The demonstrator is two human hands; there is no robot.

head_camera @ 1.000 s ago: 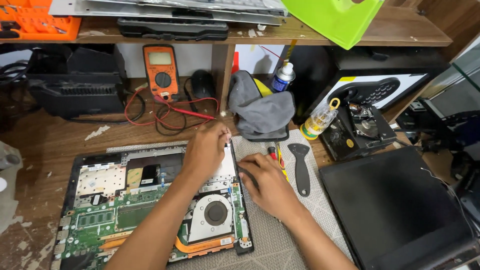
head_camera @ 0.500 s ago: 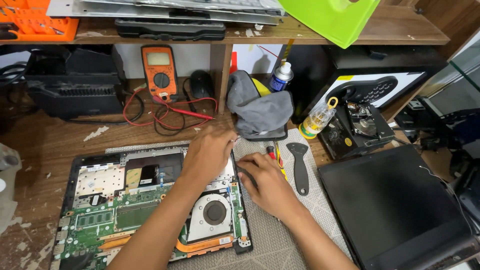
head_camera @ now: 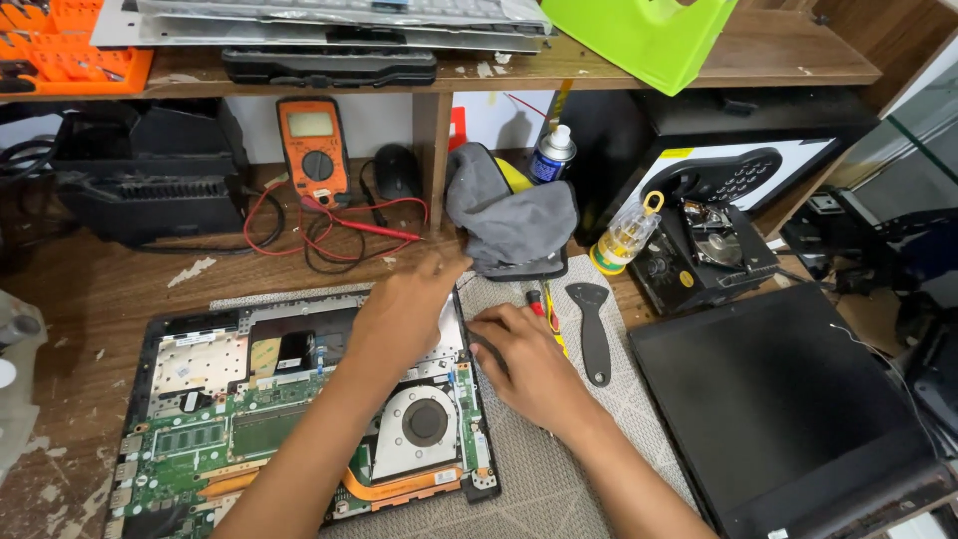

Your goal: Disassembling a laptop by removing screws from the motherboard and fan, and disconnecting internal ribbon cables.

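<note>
Opened laptop [head_camera: 299, 409], circuit board and cooling fan [head_camera: 424, 421] exposed, lying on a grey mat [head_camera: 559, 479] at the near left of the worktop [head_camera: 90, 289]. Left hand [head_camera: 404, 314] resting on its far right corner, fingers loosely spread, gripping nothing. Right hand [head_camera: 524, 364] just beside, fingers curled at the laptop's right edge; grip not discernible. Black pry tool [head_camera: 594, 334] and red screwdriver [head_camera: 536, 299] just right; orange multimeter [head_camera: 311, 150] and grey cloth [head_camera: 514, 225] beyond.
</note>
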